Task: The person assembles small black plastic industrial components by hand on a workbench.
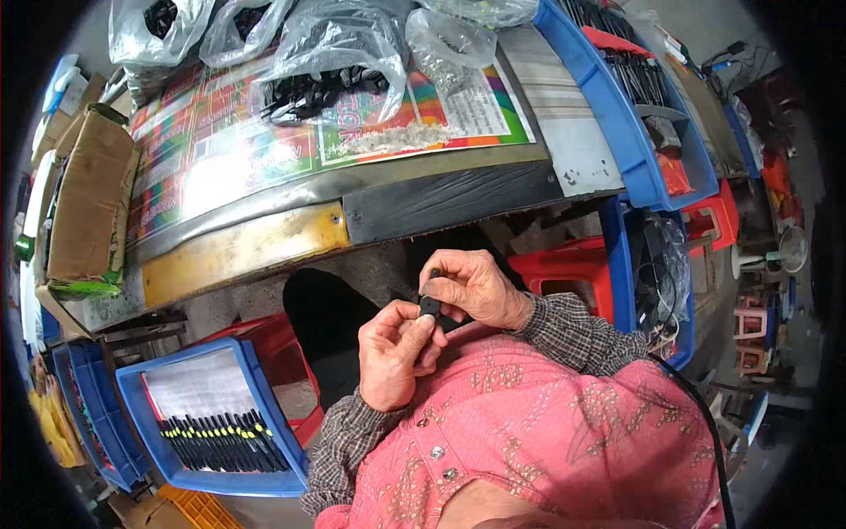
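Note:
Close to my body, below the table's near edge, both hands meet at a small black part [429, 305]; its exact kind is too small to make out. My left hand [392, 357] pinches its lower end between thumb and curled fingers. From above and to the right, my right hand [476, 286] closes thumb and forefinger on its upper end. To my left, a blue tray [304, 472] bears a row of slim black sticks [225, 445] with yellow-green bands, along with a white sheet [198, 383].
Clear plastic bags [339, 48] of small black pieces stand on the table [229, 189]. A cardboard box [92, 198] sits at its left end. Blue bin [630, 145] at the right holds black parts; red stools [564, 264] stand beneath. A black cable [705, 414] runs by my right arm.

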`<control>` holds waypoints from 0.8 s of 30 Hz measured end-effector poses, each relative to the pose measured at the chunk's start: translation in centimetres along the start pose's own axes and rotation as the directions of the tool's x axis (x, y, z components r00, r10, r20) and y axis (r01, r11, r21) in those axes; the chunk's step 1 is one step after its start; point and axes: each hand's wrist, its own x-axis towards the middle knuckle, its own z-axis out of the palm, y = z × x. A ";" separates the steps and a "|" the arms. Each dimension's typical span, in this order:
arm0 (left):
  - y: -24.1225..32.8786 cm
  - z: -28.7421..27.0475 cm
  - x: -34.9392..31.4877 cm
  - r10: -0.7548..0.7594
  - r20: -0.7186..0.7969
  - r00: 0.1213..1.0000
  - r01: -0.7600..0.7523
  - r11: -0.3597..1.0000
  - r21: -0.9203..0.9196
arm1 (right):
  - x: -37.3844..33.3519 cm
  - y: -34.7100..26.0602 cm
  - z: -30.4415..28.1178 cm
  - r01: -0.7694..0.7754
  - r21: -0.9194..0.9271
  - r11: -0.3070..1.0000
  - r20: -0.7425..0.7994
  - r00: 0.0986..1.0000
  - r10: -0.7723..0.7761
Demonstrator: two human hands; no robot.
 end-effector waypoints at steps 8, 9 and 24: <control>1.9 0.9 0.5 0.144 0.029 0.989 -0.147 0.982 0.116 | 0.1 -4.0 -0.2 0.114 -0.169 0.979 -0.002 0.993 -0.116; 2.3 0.9 0.4 0.175 0.022 0.984 -0.176 0.979 0.106 | 0.3 -5.4 -0.6 0.135 -0.332 0.934 0.016 0.990 -0.138; 3.8 0.5 0.8 0.165 -0.030 0.986 -0.161 0.982 0.104 | 14.8 -13.8 -13.8 0.069 -0.986 -0.150 0.151 0.741 -0.654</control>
